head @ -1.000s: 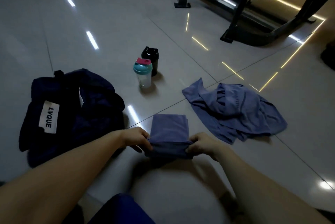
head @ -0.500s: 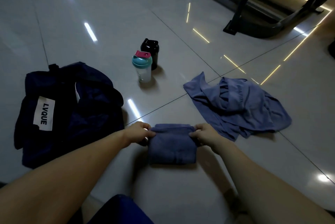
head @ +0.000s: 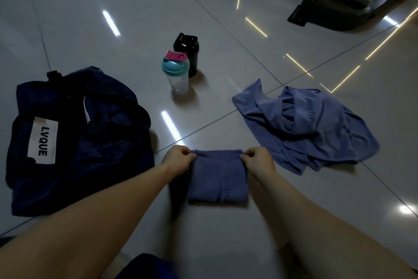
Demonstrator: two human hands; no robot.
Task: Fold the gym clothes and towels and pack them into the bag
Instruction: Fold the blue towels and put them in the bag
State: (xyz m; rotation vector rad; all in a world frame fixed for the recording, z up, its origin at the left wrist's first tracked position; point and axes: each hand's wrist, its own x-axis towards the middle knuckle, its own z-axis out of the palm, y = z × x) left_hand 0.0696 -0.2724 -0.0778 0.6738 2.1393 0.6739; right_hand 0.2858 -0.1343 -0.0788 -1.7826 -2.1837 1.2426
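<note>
A blue towel (head: 217, 177), folded into a small rectangle, lies on the tiled floor in front of me. My left hand (head: 178, 158) pinches its far left corner and my right hand (head: 257, 161) pinches its far right corner. To the left sits a dark navy bag (head: 74, 138) with a white label reading LVQUE, its top open. A crumpled heap of blue gym clothes (head: 303, 125) lies on the floor to the right of the towel.
Two shaker bottles stand behind the towel: a clear one with a teal lid (head: 176, 73) and a black one (head: 187, 52). Black legs of gym equipment (head: 321, 5) stand at the far right. My blue-clad knee (head: 144, 267) shows at the bottom edge.
Both hands carried the towel's near edge over to its far edge, folding it in half. They now hold the far corners, and the towel lies flatter.
</note>
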